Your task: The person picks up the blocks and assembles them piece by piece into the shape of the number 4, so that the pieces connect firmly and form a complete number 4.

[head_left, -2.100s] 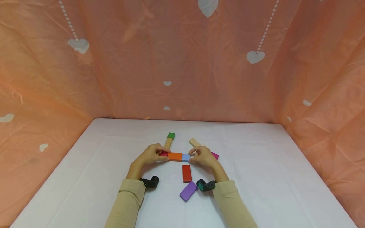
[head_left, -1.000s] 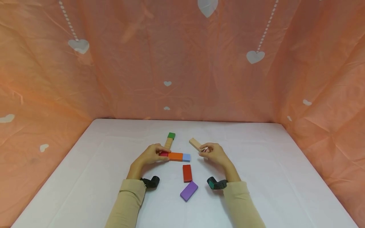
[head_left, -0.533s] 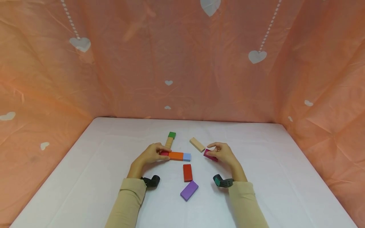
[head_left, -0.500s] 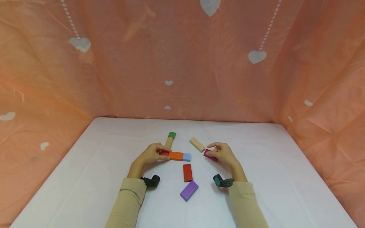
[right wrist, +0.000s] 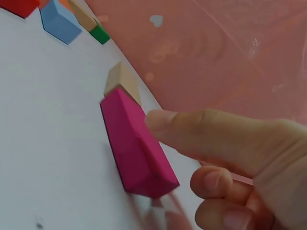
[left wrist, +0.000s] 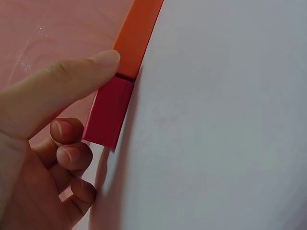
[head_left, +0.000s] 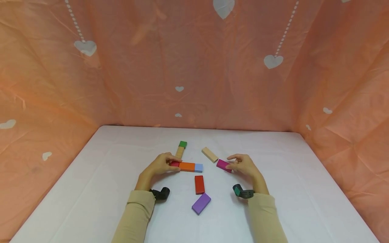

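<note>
My left hand (head_left: 161, 164) pinches a crimson wooden block (left wrist: 110, 112) between thumb and fingers at the left end of a row. An orange block (head_left: 186, 167) butts against it, followed by a light blue block (head_left: 198, 167). From the row's left end a narrow natural-wood block (head_left: 180, 152) runs back to a small green block (head_left: 182, 144). On the right, my right hand (head_left: 244, 165) is loosely spread, thumb at the near right part of a magenta block (head_left: 224, 165) and forefinger apart from it. A plain wood block (head_left: 209, 154) lies just beyond the magenta one.
Between the forearms lie a red block (head_left: 199, 184) and a purple block (head_left: 201, 204), their corners close together. All rest on a white-covered table (head_left: 121, 145). Orange-pink cloth (head_left: 194, 67) with pale hearts surrounds its back and sides.
My right hand has moved from the light blue block out to the right, taken hold of the magenta block, then loosened and drawn slightly away. My left hand stays on the crimson block.
</note>
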`<move>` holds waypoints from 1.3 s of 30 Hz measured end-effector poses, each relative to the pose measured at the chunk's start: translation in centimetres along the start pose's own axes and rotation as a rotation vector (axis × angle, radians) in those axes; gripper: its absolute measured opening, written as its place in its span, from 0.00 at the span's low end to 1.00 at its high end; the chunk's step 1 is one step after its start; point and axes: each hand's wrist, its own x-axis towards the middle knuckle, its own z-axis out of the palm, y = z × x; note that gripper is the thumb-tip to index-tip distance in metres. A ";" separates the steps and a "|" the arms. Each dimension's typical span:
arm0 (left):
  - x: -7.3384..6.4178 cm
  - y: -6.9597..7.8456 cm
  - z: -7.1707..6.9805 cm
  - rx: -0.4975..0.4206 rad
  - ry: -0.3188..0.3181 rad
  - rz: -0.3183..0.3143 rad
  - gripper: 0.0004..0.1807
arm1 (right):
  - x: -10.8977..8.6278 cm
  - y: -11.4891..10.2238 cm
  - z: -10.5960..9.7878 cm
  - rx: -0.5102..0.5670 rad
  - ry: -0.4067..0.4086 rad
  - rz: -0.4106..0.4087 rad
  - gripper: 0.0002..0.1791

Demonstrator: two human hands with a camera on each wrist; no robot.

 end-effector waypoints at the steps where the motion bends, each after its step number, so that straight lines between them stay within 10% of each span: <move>1: 0.0 0.0 0.0 0.003 -0.001 0.001 0.18 | 0.0 0.1 -0.1 0.002 -0.002 0.014 0.24; 39: 0.0 0.1 -0.1 0.001 -0.009 0.013 0.18 | 0.0 0.1 0.2 -0.017 -0.049 0.003 0.21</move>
